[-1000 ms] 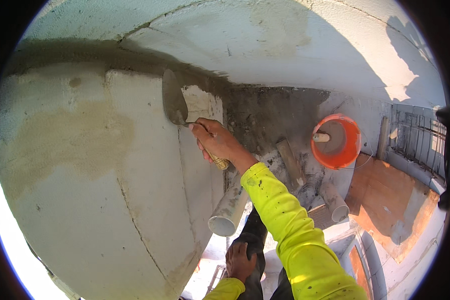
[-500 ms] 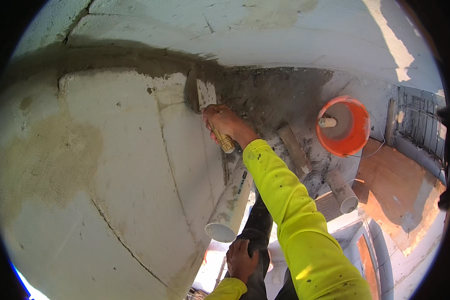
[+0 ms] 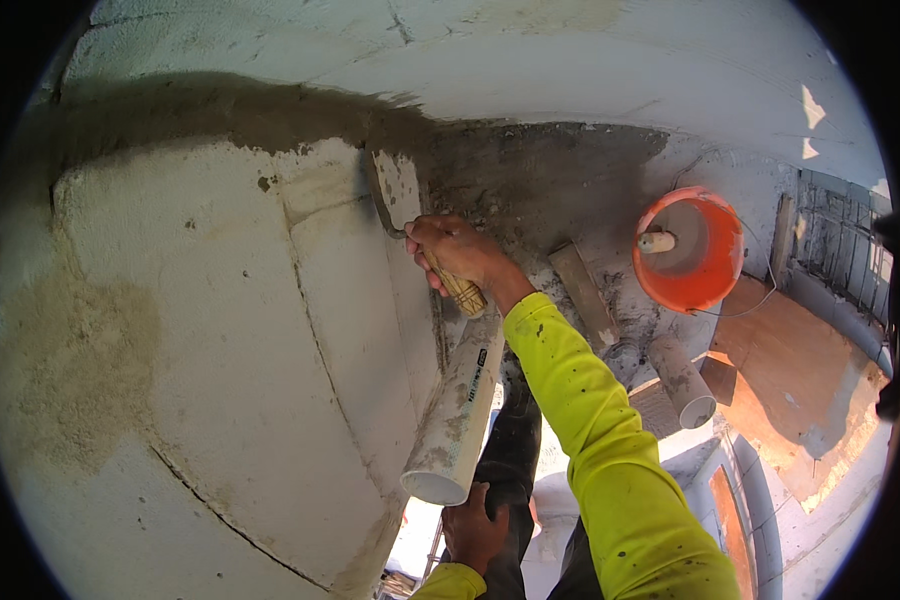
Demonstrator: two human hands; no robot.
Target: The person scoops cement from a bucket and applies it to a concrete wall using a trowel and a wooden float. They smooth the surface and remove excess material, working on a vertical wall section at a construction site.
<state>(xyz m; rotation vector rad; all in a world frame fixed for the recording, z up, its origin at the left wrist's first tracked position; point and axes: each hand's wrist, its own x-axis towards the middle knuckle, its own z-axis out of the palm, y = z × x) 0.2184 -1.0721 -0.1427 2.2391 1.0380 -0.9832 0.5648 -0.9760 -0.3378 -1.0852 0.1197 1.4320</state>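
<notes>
My right hand (image 3: 460,255) is closed around the wooden handle of a trowel (image 3: 458,292). The trowel's thin dark blade (image 3: 380,200) is seen nearly edge-on, against the pale wall block (image 3: 240,250), just below a band of wet grey mortar (image 3: 300,115). My left hand (image 3: 475,528) lies on my dark trouser leg, near the open end of a white pipe (image 3: 450,430); its fingers rest over the leg and hold nothing I can see.
An orange bucket (image 3: 722,250) with greyish contents and a pale, handle-like end inside stands at the right. A flat wooden piece (image 3: 582,290) lies near my right forearm. Beyond it are a shorter pipe (image 3: 682,385) and a brown board (image 3: 790,360).
The trowel blade has turned from showing its dark face to nearly edge-on, and sits slightly lower relative to the mortar band. The view has shifted a little. My left hand stays on my leg.
</notes>
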